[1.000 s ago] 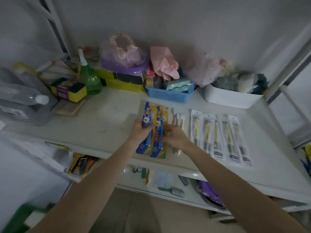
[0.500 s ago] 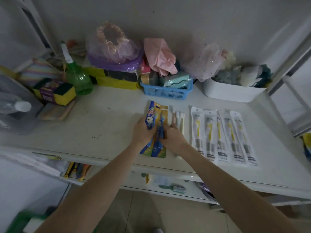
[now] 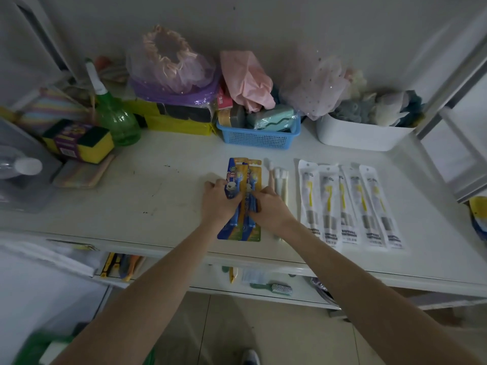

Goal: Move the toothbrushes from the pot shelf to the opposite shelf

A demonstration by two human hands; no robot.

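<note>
We pinch two blue packs (image 3: 238,206), left hand (image 3: 218,204) and right hand (image 3: 268,209) both holding; packs overlap, top could slide, bump loose brushes (image 3: 279,180)

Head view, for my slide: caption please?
Both hands, left hand and right hand, press blue toothbrush packs onto a white shelf.

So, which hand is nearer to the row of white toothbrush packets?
Right. The right hand is just beside the white toothbrush packets; the left hand is farther, across the blue packs.
</note>
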